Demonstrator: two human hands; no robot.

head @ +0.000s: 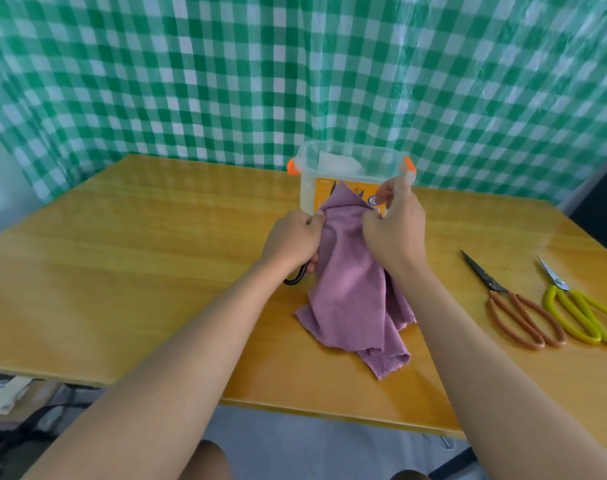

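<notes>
A crumpled purple cloth (354, 299) hangs from both hands over the middle of the wooden table (139, 271), its lower end lying on the tabletop. My left hand (290, 240) grips black-handled scissors (296, 276) and touches the cloth's left edge; only a handle loop and a dark blade tip above the cloth show. My right hand (395, 226) pinches the cloth near its top, on the right side. The blades are hidden by the cloth.
A clear plastic box (350, 168) with orange clips and an orange label stands just behind the hands. Brown-handled scissors (516, 306) and yellow-handled scissors (586, 313) lie at the right. A green checked curtain hangs behind the table. The table's near edge runs below the cloth.
</notes>
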